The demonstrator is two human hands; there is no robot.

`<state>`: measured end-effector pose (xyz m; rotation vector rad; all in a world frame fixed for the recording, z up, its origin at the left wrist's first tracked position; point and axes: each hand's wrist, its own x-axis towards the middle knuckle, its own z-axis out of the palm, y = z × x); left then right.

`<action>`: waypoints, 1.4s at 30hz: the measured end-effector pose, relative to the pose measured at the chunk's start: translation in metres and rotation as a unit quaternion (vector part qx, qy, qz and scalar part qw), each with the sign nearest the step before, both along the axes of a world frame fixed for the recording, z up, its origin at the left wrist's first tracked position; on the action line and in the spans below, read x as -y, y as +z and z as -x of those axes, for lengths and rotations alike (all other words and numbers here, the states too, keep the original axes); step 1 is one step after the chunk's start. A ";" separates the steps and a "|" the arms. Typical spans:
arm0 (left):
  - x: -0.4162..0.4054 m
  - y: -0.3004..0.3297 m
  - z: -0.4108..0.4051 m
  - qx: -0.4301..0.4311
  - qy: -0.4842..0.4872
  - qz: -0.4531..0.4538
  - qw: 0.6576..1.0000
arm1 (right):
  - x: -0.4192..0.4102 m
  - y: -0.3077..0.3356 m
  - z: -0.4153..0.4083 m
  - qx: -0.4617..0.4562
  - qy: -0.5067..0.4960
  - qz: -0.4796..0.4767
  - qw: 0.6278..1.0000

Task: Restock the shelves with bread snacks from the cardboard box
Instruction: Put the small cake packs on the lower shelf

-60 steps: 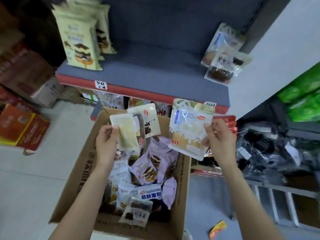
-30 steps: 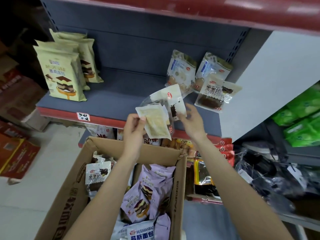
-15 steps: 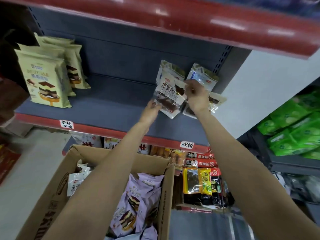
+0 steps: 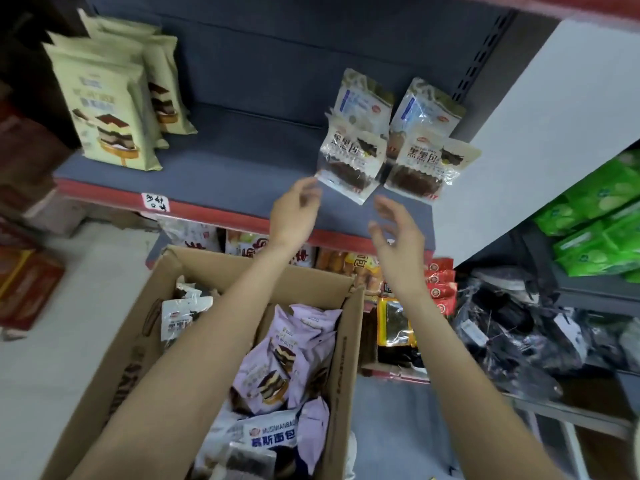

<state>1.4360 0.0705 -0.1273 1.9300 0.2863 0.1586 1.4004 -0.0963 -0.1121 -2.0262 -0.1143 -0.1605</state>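
Shop shelf (image 4: 221,174) holds two dark bread packs (image 4: 351,161) | left hand (image 4: 294,216), right hand (image 4: 398,233): fingers loose, holding nothing, just below packs | cardboard box (image 4: 138,341) under shelf, full | best: grab like packs, stand them beside these.

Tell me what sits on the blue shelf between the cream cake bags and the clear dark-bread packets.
Nothing: the head view shows bare blue shelf between cream cake bags and clear dark-bread packets.

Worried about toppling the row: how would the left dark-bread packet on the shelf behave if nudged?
The left dark-bread packet leans tilted against the packet behind, so it probably tips easily. Its clear, glossy film looks crinkly, likely slippery and light.
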 end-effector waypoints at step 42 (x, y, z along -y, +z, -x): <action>-0.213 -0.234 0.338 -0.432 -0.146 -0.424 0.782 | -0.144 -0.300 0.229 -0.071 0.681 0.351 0.639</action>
